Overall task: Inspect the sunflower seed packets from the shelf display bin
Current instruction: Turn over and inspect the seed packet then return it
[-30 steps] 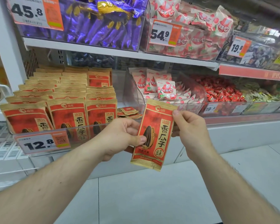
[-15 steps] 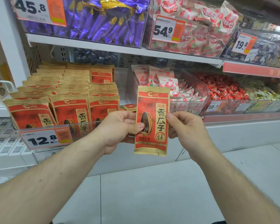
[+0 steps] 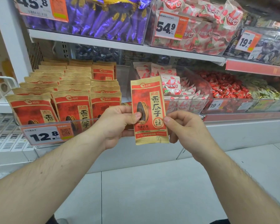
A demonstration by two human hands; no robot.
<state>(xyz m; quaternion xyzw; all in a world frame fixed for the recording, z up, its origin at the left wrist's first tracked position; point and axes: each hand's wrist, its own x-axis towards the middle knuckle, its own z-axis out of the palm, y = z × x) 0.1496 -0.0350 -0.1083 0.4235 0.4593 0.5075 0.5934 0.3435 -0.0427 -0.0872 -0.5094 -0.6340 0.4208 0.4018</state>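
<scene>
I hold one red and tan sunflower seed packet (image 3: 149, 110) upright in front of the shelf, its printed front facing me. My left hand (image 3: 118, 125) pinches its left edge, thumb over the seed picture. My right hand (image 3: 184, 128) pinches its right edge near the round seal. To the left, a clear display bin (image 3: 81, 122) holds several rows of the same packets (image 3: 71, 101) standing upright, with a 12.8 price tag (image 3: 45, 135) on its front.
A bin of white and red snack packs (image 3: 173, 86) sits behind the held packet; red wrapped candies (image 3: 226, 88) lie further right. The upper shelf carries purple packs (image 3: 107, 16) and more white and red packs (image 3: 200, 29). White tile floor (image 3: 144, 191) is below.
The packet has turned from tilted to upright and risen a little. My right hand has slid from its top right corner down to its lower right edge.
</scene>
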